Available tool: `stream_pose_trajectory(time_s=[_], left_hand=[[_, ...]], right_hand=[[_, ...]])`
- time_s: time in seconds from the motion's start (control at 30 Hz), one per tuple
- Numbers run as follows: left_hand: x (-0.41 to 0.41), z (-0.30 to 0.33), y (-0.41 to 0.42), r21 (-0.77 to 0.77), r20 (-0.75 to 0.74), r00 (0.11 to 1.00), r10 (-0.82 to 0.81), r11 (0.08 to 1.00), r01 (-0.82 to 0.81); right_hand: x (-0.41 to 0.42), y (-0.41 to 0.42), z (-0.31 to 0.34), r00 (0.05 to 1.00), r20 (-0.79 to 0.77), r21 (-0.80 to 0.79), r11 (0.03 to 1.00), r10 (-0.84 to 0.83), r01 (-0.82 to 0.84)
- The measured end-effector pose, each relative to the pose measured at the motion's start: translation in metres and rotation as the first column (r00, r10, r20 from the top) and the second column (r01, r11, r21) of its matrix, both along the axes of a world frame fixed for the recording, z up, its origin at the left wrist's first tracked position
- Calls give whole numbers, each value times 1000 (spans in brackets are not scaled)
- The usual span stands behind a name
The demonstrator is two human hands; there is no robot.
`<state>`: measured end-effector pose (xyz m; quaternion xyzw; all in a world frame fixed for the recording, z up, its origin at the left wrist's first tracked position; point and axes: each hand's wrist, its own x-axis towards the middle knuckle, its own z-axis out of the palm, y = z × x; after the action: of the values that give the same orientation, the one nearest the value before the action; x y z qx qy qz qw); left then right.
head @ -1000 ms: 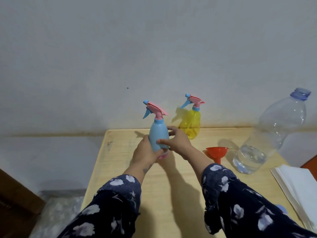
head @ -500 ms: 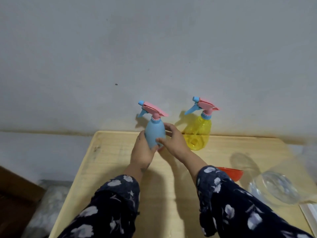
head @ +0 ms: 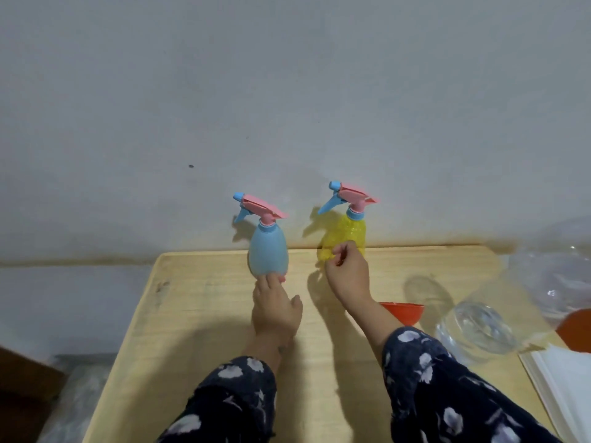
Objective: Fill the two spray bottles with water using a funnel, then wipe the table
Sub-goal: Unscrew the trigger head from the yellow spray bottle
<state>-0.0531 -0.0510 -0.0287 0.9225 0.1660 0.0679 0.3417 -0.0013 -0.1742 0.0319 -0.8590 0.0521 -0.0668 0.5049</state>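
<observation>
Pale wood table [head: 198,314] vs grey wall [head: 287,91] — L fingers [head: 267,281] straight on blue bottle [head: 268,254]; R fingers [head: 340,252] loosely curled, empty

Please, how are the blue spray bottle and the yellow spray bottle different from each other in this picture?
The blue spray bottle has a solid, non-see-through body; the yellow spray bottle is see-through. The blue one stands further left, with the left hand touching its base; the yellow one stands nearer the wall, with the right hand in front of it. Both are upright with pink-and-blue trigger heads on.
</observation>
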Motion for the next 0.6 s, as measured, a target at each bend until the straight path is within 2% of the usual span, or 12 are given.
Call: stream_pose_trajectory(time_s=[0.1, 0.23, 0.43, 0.6], left_hand=[[19, 5, -20, -75, 21, 985, -172, 982, 173], [46, 24, -42, -87, 69, 972, -224, 969, 230], [78, 38, -56, -111, 64, 971, -232, 965, 238], [72, 39, -56, -125, 67, 971, -228, 964, 235]], right_hand=[[4, -22, 8, 993, 35, 16, 993, -117, 116], [19, -39, 19, 982, 76, 43, 984, -174, 171], [41, -42, 30, 994, 101, 135, 990, 33, -46], [45, -39, 36, 993, 111, 184, 981, 38, -58]])
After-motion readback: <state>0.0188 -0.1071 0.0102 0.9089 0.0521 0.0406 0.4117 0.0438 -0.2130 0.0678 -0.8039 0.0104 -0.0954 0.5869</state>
